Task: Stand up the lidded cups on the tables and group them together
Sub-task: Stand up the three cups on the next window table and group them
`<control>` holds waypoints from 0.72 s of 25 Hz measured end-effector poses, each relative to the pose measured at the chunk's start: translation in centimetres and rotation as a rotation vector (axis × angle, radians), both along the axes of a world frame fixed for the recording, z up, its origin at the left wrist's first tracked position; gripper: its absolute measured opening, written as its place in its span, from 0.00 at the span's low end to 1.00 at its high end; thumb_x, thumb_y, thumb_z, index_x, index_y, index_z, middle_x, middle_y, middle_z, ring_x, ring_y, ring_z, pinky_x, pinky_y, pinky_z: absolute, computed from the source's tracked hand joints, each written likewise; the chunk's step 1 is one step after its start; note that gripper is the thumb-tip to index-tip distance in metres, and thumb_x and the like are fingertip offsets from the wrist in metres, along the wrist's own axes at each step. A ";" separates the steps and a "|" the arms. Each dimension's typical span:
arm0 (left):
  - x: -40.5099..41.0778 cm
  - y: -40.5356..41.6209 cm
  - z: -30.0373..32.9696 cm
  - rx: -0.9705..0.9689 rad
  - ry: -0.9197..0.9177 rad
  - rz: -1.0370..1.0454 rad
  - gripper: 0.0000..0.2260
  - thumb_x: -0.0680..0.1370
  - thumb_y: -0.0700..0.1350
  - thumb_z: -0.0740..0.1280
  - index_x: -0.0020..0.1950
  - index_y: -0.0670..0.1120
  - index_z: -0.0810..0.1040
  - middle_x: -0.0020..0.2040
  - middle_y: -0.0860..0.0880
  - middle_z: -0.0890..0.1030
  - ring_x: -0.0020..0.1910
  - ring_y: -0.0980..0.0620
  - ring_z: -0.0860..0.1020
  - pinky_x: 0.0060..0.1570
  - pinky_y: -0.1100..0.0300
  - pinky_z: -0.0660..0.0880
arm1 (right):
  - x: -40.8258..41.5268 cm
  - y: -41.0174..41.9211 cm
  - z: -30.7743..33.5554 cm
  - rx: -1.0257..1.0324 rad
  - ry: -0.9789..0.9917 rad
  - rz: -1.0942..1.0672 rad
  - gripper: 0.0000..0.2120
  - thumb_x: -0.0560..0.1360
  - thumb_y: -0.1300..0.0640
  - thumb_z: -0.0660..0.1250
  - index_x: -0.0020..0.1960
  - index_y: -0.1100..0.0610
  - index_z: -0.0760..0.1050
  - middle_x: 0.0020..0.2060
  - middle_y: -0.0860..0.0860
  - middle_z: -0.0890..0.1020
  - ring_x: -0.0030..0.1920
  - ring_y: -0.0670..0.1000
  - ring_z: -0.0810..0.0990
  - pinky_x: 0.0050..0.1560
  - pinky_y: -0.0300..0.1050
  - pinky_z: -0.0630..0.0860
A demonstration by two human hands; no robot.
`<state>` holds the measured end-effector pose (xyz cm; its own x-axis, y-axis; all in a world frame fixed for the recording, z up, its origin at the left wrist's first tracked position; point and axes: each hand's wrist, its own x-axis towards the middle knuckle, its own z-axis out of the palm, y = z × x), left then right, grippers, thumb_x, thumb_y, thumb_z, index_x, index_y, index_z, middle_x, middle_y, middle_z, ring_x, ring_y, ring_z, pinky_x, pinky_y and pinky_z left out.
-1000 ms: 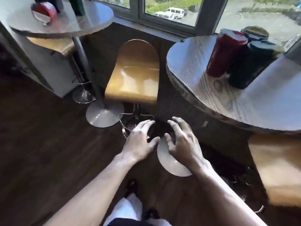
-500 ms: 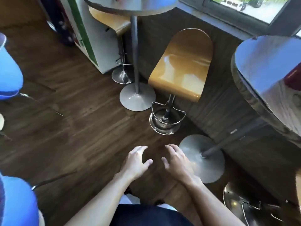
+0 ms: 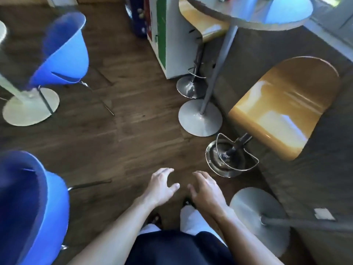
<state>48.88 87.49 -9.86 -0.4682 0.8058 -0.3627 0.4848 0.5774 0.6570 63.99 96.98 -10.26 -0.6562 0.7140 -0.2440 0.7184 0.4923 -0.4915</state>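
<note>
No whole lidded cup shows in this view. At the top right stands a round table (image 3: pixel 271 23); only slivers of objects appear at its far rim, cut off by the frame. My left hand (image 3: pixel 160 186) and my right hand (image 3: pixel 205 190) hang low over the wooden floor, side by side, fingers spread and holding nothing. Both are far below and in front of that table.
The table's pedestal base (image 3: pixel 200 117) sits mid-floor. An orange stool (image 3: pixel 286 109) with a chrome foot (image 3: pixel 227 157) is to the right. Two blue chairs (image 3: pixel 63 50) (image 3: pixel 32 207) stand left. A second pedestal base (image 3: pixel 257 215) lies lower right. A white cabinet (image 3: pixel 172 37) is at the back.
The view has swung left and down: the table with the red and dark cups has left the frame, and blue chairs have come in. Both hands stay empty and close together.
</note>
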 end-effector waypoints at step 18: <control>-14.9 8.7 0.3 -0.027 0.053 0.436 0.24 0.74 0.52 0.70 0.68 0.48 0.72 0.66 0.49 0.74 0.66 0.49 0.71 0.61 0.63 0.63 | -20.4 13.7 0.2 -0.050 -0.114 0.420 0.13 0.74 0.46 0.64 0.51 0.56 0.73 0.50 0.52 0.77 0.53 0.56 0.78 0.48 0.50 0.76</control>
